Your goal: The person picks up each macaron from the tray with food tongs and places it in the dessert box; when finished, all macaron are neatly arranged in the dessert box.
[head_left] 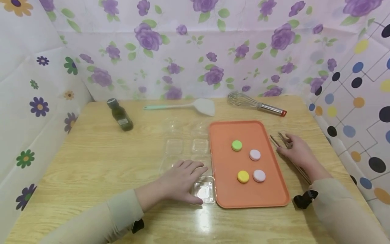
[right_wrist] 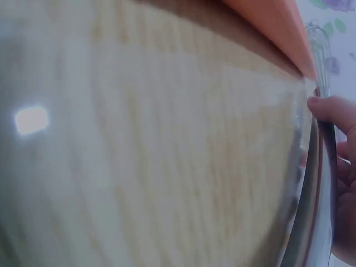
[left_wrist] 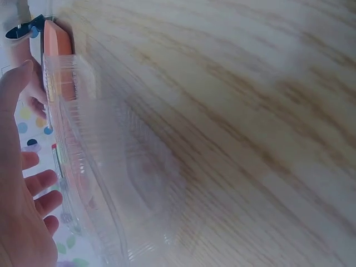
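In the head view, my right hand (head_left: pixel 298 152) holds metal tongs (head_left: pixel 301 172) at the right side of the orange tray (head_left: pixel 222 196). The tongs' two arms are spread at the far end; their long metal body also shows in the right wrist view. My left hand (head_left: pixel 182 181), fingers spread and palm down, lies over the near part of a clear plastic compartment box (head_left: pixel 199 146), left of the tray. Whether it touches the plastic cannot be told. On the tray lie a green macaron (head_left: pixel 236 145), a yellow macaron (head_left: pixel 243 176) and two pale lilac macarons (head_left: pixel 254 155).
A white spatula (head_left: pixel 204 106) with a mint handle and a wire whisk (head_left: pixel 259 104) lie along the back of the wooden table (head_left: pixel 100 162). A dark bottle (head_left: pixel 121 116) is at the back left. Patterned cloth (head_left: pixel 189 51) hangs behind and on both sides.
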`<act>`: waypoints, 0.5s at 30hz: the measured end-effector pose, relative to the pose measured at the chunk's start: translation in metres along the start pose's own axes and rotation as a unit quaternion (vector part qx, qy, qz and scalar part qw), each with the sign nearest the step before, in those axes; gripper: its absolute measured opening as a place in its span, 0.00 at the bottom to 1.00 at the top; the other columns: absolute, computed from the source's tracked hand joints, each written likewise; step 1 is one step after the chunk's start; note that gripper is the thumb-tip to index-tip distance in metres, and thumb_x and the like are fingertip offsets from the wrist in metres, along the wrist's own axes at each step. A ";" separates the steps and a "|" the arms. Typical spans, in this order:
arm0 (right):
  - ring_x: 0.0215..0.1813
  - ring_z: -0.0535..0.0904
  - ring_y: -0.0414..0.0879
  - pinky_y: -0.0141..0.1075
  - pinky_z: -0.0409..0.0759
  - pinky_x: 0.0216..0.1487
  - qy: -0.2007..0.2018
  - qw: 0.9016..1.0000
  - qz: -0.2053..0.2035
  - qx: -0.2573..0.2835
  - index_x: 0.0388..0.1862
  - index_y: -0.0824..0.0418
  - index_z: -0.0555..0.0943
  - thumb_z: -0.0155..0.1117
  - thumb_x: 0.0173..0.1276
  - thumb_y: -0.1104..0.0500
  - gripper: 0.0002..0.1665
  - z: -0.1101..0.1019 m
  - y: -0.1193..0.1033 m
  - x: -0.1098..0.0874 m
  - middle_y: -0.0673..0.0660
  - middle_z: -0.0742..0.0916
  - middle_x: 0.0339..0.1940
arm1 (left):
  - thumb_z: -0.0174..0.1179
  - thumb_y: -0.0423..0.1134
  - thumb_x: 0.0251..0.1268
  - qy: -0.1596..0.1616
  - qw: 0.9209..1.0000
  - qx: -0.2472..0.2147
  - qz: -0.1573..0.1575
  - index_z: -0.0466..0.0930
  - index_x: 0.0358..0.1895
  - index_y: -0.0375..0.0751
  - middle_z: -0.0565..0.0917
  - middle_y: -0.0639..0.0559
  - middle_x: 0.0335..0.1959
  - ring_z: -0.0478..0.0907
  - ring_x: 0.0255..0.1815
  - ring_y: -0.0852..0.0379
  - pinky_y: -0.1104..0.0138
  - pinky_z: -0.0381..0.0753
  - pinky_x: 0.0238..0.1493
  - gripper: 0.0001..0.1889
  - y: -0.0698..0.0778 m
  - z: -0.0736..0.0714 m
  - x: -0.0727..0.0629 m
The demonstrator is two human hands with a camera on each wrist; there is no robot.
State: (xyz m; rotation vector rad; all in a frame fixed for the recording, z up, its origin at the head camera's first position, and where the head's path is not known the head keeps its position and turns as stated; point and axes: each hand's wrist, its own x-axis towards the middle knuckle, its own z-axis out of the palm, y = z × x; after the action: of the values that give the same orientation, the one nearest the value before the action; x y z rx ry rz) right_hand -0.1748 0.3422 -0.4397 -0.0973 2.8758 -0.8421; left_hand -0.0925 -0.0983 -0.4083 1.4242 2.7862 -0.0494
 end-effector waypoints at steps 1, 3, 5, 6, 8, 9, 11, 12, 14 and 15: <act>0.56 0.68 0.68 0.60 0.68 0.53 0.000 1.000 0.003 -0.001 0.68 0.77 0.56 0.62 0.64 0.46 0.48 -0.001 -0.001 -0.001 0.77 0.72 0.56 | 0.48 0.78 0.46 -0.002 1.000 -0.002 0.000 0.58 0.70 0.43 0.66 0.47 0.66 0.63 0.63 0.49 0.54 0.67 0.59 0.53 0.000 0.000 0.000; 0.55 0.69 0.67 0.59 0.69 0.52 0.003 1.000 0.001 -0.002 0.66 0.77 0.59 0.62 0.64 0.46 0.46 -0.003 -0.004 -0.003 0.76 0.72 0.55 | 0.49 0.78 0.46 -0.005 1.000 -0.007 0.000 0.59 0.70 0.43 0.67 0.48 0.65 0.64 0.62 0.50 0.55 0.67 0.58 0.53 0.000 0.000 -0.001; 0.54 0.70 0.66 0.58 0.70 0.51 0.008 1.000 -0.009 -0.008 0.65 0.77 0.61 0.62 0.64 0.48 0.43 -0.006 -0.009 -0.004 0.75 0.73 0.55 | 0.50 0.78 0.45 -0.007 1.000 -0.006 0.001 0.59 0.69 0.43 0.67 0.48 0.64 0.65 0.60 0.50 0.56 0.68 0.56 0.53 0.000 0.001 -0.002; 0.53 0.70 0.65 0.58 0.71 0.50 0.009 1.000 -0.016 -0.012 0.64 0.76 0.63 0.62 0.64 0.48 0.41 -0.007 -0.011 -0.006 0.75 0.74 0.54 | 0.50 0.78 0.45 -0.007 1.000 -0.006 0.002 0.59 0.69 0.43 0.68 0.48 0.63 0.65 0.60 0.50 0.57 0.68 0.55 0.53 0.000 0.001 -0.002; 0.51 0.72 0.65 0.57 0.73 0.49 0.008 0.999 -0.032 -0.014 0.63 0.76 0.64 0.63 0.64 0.50 0.39 -0.009 -0.015 -0.008 0.74 0.74 0.54 | 0.50 0.78 0.45 -0.007 1.000 -0.002 0.005 0.60 0.68 0.43 0.68 0.49 0.63 0.66 0.59 0.51 0.58 0.68 0.54 0.52 0.000 0.002 -0.003; 0.50 0.73 0.64 0.56 0.74 0.48 0.005 0.999 -0.042 -0.014 0.63 0.75 0.65 0.63 0.63 0.51 0.38 -0.010 -0.017 -0.010 0.74 0.75 0.54 | 0.50 0.78 0.45 -0.007 1.000 -0.001 0.006 0.61 0.68 0.43 0.68 0.49 0.63 0.66 0.59 0.51 0.58 0.69 0.53 0.52 0.000 0.002 -0.004; 0.47 0.75 0.61 0.53 0.76 0.45 -0.002 0.998 -0.059 -0.016 0.62 0.73 0.68 0.64 0.63 0.53 0.35 -0.010 -0.019 -0.012 0.71 0.76 0.52 | 0.50 0.77 0.45 -0.002 1.000 -0.001 0.010 0.62 0.67 0.43 0.69 0.49 0.62 0.67 0.58 0.51 0.59 0.69 0.52 0.51 0.000 0.002 -0.004; 0.46 0.75 0.59 0.50 0.76 0.44 -0.008 0.998 -0.067 -0.016 0.61 0.72 0.69 0.65 0.62 0.53 0.34 -0.010 -0.021 -0.014 0.70 0.77 0.51 | 0.50 0.77 0.46 0.002 1.000 -0.002 0.012 0.62 0.67 0.43 0.69 0.50 0.62 0.67 0.58 0.52 0.60 0.69 0.51 0.50 0.000 0.002 -0.005; 0.42 0.74 0.55 0.46 0.76 0.41 -0.016 0.996 -0.083 -0.018 0.59 0.68 0.72 0.66 0.61 0.54 0.31 -0.008 -0.023 -0.016 0.65 0.78 0.48 | 0.51 0.76 0.46 0.010 1.000 -0.002 0.015 0.64 0.66 0.43 0.70 0.51 0.61 0.67 0.57 0.53 0.62 0.68 0.50 0.49 0.000 0.002 -0.005; 0.41 0.73 0.52 0.43 0.74 0.40 -0.018 0.995 -0.095 -0.021 0.58 0.66 0.74 0.67 0.60 0.55 0.30 -0.007 -0.025 -0.018 0.63 0.78 0.46 | 0.51 0.76 0.46 0.013 1.000 -0.004 0.016 0.64 0.66 0.43 0.70 0.51 0.60 0.67 0.56 0.53 0.62 0.68 0.49 0.49 -0.001 0.002 -0.005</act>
State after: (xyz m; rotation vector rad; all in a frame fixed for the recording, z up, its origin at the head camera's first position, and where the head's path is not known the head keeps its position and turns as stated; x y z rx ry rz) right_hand -0.1578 0.3267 -0.4186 -0.3910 2.8852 -0.8005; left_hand -0.0903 -0.1024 -0.4102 1.4777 2.7811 -0.0197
